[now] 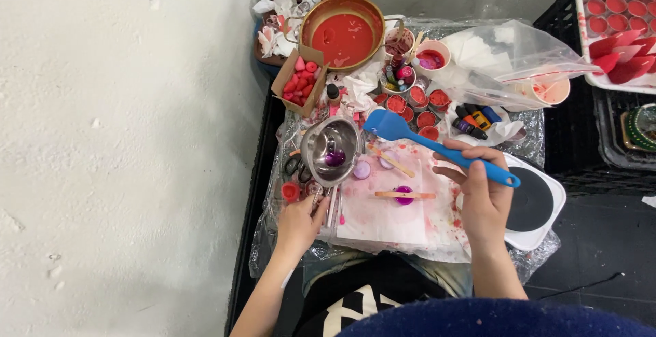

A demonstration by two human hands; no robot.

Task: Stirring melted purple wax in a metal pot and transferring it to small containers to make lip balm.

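Note:
My left hand point(298, 222) grips the handle of a small steel pouring pot point(333, 150) with a little purple liquid at its bottom, held over the stained work surface. My right hand point(482, 190) holds a blue silicone spatula point(417, 139) by its handle, the blade pointing toward the pot's rim and just right of it. Below the spatula sits a small round mould filled with purple point(404, 195), with a wooden stick laid across it. A second wooden stick point(391, 161) lies beside two pale purple moulds.
A large copper pan of red liquid point(344, 33) stands at the back. A cardboard box of pink pieces point(299, 81), small red-filled tins point(418, 98), dye bottles point(475, 120), a clear plastic bag point(506, 57), a white hotplate point(536, 204) and a tray of red moulds point(618, 16) surround it.

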